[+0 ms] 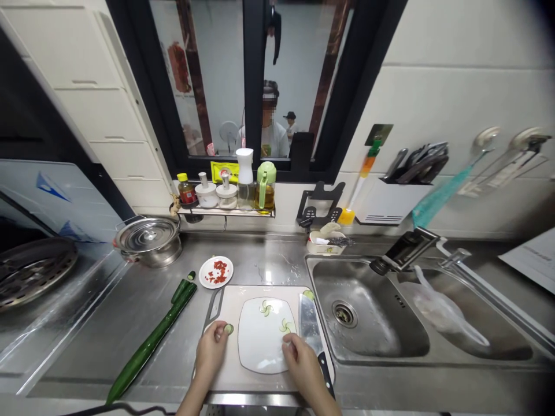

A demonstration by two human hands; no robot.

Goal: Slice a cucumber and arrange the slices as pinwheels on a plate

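My left hand (pixel 210 346) pinches a few round cucumber slices (pixel 229 329) over the left side of the cutting board (pixel 225 370). On the board lies a white plate (pixel 262 341) with two pinwheel shapes of thin cucumber pieces, one near its top (pixel 266 308) and one at its right (pixel 286 326). Just below the right pinwheel, at the plate's edge, my right hand (pixel 302 361) has its thumb and fingertips together; whatever they may hold is hidden. A kitchen knife (pixel 309 320) rests along the board's right side, with a cucumber piece (pixel 308 294) near its tip.
Left of the board lies a long cut cucumber (pixel 151 341). Behind it are a small plate of chopped red bits (pixel 215 272) and a lidded steel pot (pixel 150 240). A double sink (pixel 368 312) adjoins the board's right. Condiment bottles stand on a rack (pixel 229 211) below the window.
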